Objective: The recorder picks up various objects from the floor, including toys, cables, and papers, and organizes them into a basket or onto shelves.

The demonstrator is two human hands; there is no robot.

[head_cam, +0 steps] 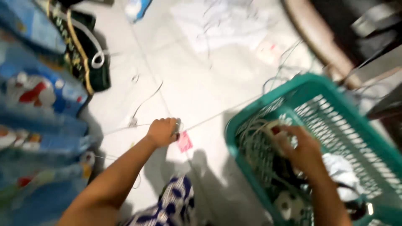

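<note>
Hands busy with thin white cords by the green plastic basket (335, 90).
Left hand (161, 132), left of the basket, is closed tight on a thin white cord (144, 101) with a pink tag (184, 142); right hand (303, 150), fingers curled, grips tangled cords (255, 129) inside the basket. Cords look light, floppy, easy to snag; best held near an end.

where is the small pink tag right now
In the head view, the small pink tag lies on the white floor, just below the left hand and left of the teal basket.
</note>
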